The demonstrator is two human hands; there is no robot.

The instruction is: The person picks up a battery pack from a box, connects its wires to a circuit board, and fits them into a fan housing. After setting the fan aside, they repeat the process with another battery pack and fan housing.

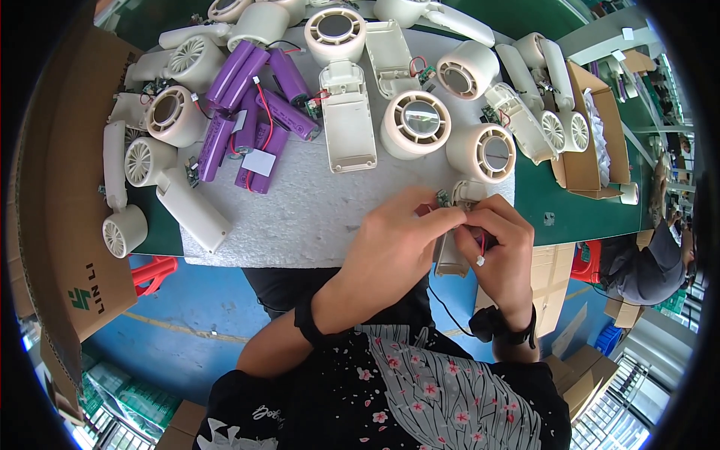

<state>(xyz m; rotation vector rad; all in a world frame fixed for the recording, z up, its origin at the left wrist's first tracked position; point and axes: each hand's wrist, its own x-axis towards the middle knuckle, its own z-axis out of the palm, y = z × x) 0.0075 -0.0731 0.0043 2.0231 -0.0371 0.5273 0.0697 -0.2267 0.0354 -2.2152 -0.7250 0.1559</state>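
Observation:
Near the front right of the foam mat, both my hands are closed around an open cream fan housing [453, 259]. My left hand [401, 229] reaches in from the left, thumb and fingers pinched at the top of the housing beside a small green circuit board [443, 199]. My right hand [504, 244] curls over the housing's right side, its fingertips meeting the left thumb. A white wire plug [480, 261] on a red wire hangs below the right fingers. My fingers hide most of the housing's inside and exactly what they pinch.
Purple battery packs [259, 112] with wires lie piled left of centre on the grey foam mat [292, 225]. Cream fan heads [416, 124] and an open housing [349, 120] lie beyond my hands. Cardboard boxes stand left [64, 187] and right [619, 135]. A person [652, 262] sits far right.

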